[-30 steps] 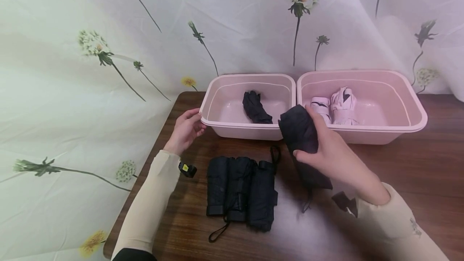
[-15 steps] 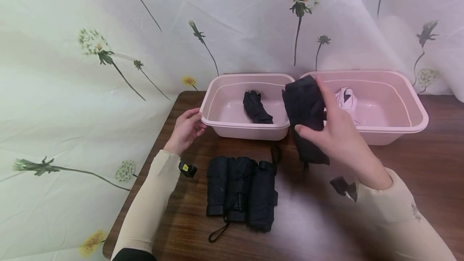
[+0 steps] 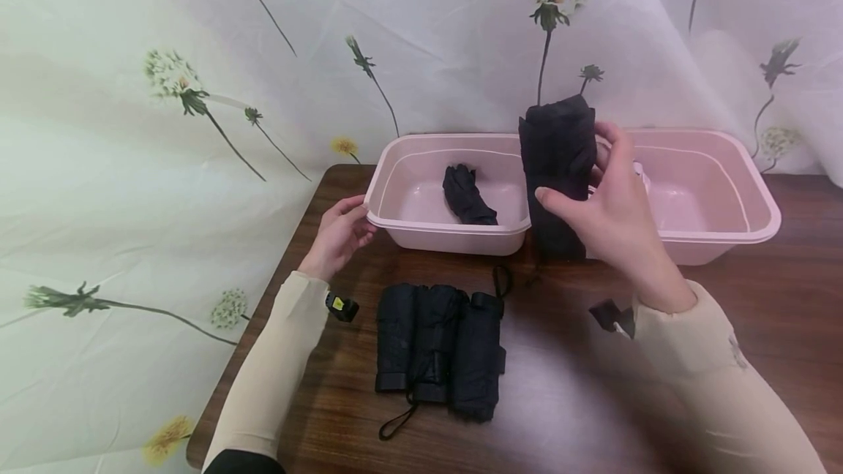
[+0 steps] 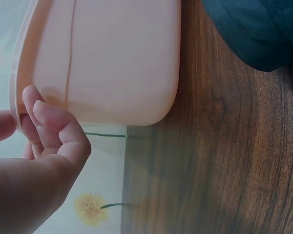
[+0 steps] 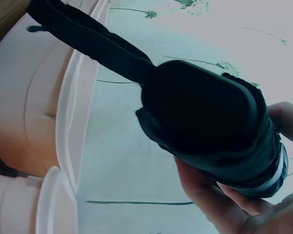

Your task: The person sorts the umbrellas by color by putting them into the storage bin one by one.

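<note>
My right hand grips a folded black umbrella, held nearly upright in front of where two pink basins meet. In the right wrist view the umbrella's dark end faces the camera, its strap hanging off it. My left hand pinches the rim of the left pink basin at its left corner; the left wrist view shows curled fingers under that rim. Inside this basin lies one black folded umbrella. Three more black umbrellas lie side by side on the table.
The right pink basin stands beside the left one; a pale pink item in it is mostly hidden by my right hand. Behind the wooden table hangs a flower-print cloth. The table's left edge runs beneath my left forearm.
My right hand has lifted the black umbrella up and away from me, from the basins' front to above their rims. It stands more upright. My left hand has stayed at the basin's corner.
</note>
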The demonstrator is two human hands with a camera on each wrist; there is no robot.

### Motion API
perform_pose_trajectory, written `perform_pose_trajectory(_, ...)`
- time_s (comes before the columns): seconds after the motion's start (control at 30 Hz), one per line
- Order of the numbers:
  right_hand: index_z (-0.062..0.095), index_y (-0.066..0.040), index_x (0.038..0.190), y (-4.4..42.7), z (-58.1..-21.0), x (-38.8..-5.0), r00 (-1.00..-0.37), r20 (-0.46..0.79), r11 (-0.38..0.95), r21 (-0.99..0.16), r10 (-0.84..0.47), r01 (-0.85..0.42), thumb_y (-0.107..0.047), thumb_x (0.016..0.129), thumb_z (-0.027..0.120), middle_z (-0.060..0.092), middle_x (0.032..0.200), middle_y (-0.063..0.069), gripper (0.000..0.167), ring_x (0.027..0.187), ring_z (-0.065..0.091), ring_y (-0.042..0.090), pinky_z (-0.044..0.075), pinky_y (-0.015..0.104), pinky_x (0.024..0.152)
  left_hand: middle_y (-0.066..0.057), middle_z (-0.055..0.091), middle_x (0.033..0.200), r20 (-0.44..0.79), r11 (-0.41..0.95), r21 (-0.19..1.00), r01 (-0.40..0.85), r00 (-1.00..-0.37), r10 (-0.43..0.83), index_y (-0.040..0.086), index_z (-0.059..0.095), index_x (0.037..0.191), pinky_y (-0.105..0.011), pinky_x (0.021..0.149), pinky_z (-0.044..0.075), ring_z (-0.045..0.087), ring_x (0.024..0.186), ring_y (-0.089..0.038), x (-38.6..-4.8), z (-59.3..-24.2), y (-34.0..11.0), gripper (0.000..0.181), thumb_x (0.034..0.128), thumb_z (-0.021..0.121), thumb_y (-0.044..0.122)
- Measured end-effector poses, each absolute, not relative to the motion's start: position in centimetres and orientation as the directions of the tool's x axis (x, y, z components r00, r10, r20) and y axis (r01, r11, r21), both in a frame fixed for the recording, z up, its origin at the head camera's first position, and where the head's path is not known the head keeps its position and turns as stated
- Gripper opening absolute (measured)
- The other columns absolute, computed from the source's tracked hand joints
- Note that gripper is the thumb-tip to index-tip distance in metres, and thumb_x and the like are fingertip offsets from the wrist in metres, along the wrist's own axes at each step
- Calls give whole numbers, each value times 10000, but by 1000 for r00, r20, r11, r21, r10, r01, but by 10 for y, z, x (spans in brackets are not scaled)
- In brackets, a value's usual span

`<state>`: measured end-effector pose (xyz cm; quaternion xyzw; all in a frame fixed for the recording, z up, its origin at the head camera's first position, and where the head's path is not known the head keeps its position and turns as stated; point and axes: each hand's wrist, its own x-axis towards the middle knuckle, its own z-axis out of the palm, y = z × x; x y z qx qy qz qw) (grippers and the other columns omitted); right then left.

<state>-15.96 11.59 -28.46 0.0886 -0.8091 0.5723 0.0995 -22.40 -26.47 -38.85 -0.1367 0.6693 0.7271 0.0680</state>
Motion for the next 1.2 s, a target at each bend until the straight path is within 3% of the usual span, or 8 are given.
perform_pose_trajectory(0.1, 253, -127, 1392, 113, -285, -164, -964, 266, 314, -916, 12, -249, -132, 798, 755, 565, 1321, 106, 778, 1164, 591, 265, 509, 291, 926, -48, 583, 1000, -290, -90, 955, -283, -954, -80, 103, 454, 1336, -245, 661, 503, 581, 686, -119, -223, -388, -265, 382, 983, 556, 208)
perform_pose_trajectory(0.27, 296, -149, 1400, 108, -287, -174, -947, 317, 269, -918, 56, -291, -133, 799, 743, 536, 1307, 99, 749, 1129, 562, 212, 464, 360, 967, -58, 585, 1020, -288, -90, 956, -281, -954, -83, 111, 457, 1341, -243, 652, 510, 583, 690, -124, -222, -387, -265, 385, 982, 557, 210)
perform_pose_trajectory(0.5, 355, -197, 1413, 104, -294, -187, -928, 368, 271, -900, 52, -342, -138, 807, 733, 479, 1322, 45, 716, 1054, 542, 150, 476, 326, 908, -61, 575, 1026, -296, -96, 953, -288, -952, -76, 105, 446, 1352, -234, 647, 511, 585, 690, -121, -222, -387, -265, 407, 979, 564, 218)
perform_pose_trajectory(0.87, 378, -212, 1446, 101, -303, -206, -924, 378, 294, -890, 48, -349, -159, 825, 731, 490, 1367, 29, 716, 1109, 536, 186, 470, 296, 861, -55, 564, 1008, -305, -94, 950, -298, -949, -77, 99, 432, 1362, -231, 641, 503, 583, 678, -115, -224, -387, -266, 410, 985, 552, 206)
perform_pose_trajectory(1.2, 315, -196, 1486, 96, -310, -218, -947, 321, 334, -894, 10, -299, -208, 851, 717, 461, 1405, 71, 751, 1144, 506, 251, 460, 426, 952, -49, 581, 985, -308, -97, 949, -300, -947, -89, 115, 452, 1335, -250, 656, 517, 596, 663, -118, -224, -387, -266, 381, 980, 560, 201)
